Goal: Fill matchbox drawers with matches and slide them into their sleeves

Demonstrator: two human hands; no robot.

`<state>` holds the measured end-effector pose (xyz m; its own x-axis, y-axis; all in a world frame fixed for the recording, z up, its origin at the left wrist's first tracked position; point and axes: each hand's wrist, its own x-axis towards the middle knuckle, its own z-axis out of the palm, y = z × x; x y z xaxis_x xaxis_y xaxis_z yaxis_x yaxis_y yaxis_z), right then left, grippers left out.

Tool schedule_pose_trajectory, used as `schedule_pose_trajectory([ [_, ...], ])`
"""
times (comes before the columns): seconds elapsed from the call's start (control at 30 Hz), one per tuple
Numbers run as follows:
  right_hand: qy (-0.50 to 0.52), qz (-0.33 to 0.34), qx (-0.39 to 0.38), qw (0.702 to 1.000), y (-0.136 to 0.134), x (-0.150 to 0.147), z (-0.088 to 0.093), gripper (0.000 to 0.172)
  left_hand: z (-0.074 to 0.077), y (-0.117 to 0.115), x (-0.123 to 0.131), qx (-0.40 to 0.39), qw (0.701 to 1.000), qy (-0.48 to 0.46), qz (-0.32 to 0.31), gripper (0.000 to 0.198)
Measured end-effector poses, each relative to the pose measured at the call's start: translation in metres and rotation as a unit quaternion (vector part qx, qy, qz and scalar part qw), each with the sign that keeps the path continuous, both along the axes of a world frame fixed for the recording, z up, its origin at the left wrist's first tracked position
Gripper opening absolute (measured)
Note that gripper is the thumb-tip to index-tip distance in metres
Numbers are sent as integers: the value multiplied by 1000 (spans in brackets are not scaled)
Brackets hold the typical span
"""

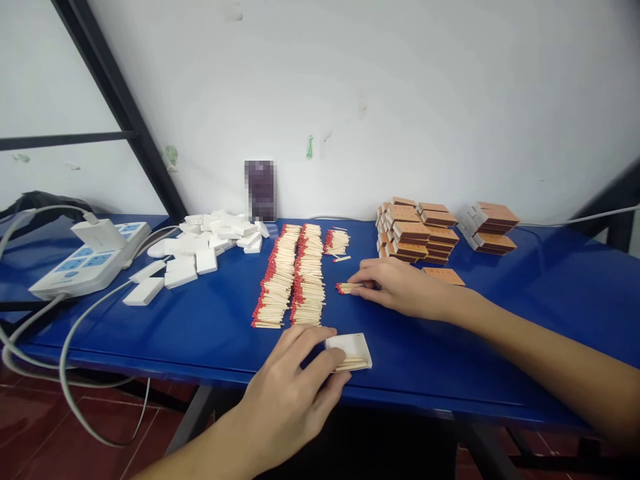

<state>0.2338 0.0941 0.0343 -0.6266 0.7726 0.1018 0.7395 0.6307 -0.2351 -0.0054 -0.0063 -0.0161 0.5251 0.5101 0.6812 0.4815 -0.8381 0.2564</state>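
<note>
My left hand [295, 380] is closed on a small white matchbox tray [354, 344] at the table's front edge. Several matches [351, 363] lie inside it, partly under my fingers. Farther right and back, my right hand [395, 285] pinches a small bunch of red-tipped matches [344, 288] just above or on the table. Two long rows of matches, a left row [278, 277] and a right row [309, 277], lie left of that hand. Beyond it are a short pile of matches [337, 241] and a single loose match [342, 259].
White matchbox trays [215, 233] are heaped at the back left. Orange-brown matchboxes [415, 230] stand stacked at the back right, with another stack [493, 227] beside them and one lone box [445, 276] behind my right wrist. A power strip [90, 260] with cables occupies the left end. A phone [261, 191] leans on the wall.
</note>
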Motion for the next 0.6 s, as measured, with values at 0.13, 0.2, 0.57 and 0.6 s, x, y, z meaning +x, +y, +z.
schedule_pose_trajectory([
  [0.13, 34, -1, -11, 999, 4, 1, -1, 43, -1, 1, 0, -8, 1000, -1, 0, 16],
  [0.2, 40, -8, -28, 999, 4, 0, 0, 41, 0, 1, 0, -8, 1000, -3, 1, 17],
  [0.57, 22, -34, -109, 993, -4, 1, 6, 33, 1, 2, -1, -24, 1000, -9, -9, 19],
  [0.6, 20, -30, -109, 993, -4, 1, 6, 34, 1, 2, -1, -27, 1000, -8, -10, 19],
])
